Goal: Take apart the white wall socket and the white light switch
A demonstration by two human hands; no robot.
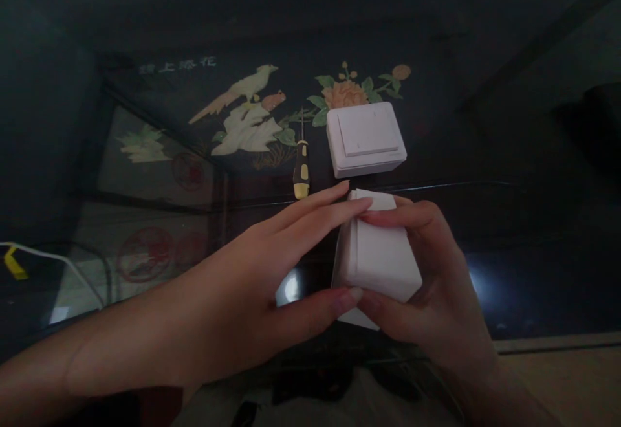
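Both hands are on a white wall switch box (385,255), tilted up on its side over the near part of the table. My right hand (436,278) wraps round its right side, fingers over the top and thumb at the lower edge. My left hand (272,265) grips it from the left, with fingertips on the upper edge and the thumb on the lower edge. Just beyond lies a second white wall switch (369,132), its flat rocker plate facing up. A screwdriver (301,168) with a black and yellow handle rests left of that switch, shaft pointing away.
The dark glossy table (272,39) carries a coloured bird-and-flower picture and reflects the room. At the left edge runs a white cable (58,257) with a yellow tag (16,264). The table's front edge (557,343) shows at the lower right.
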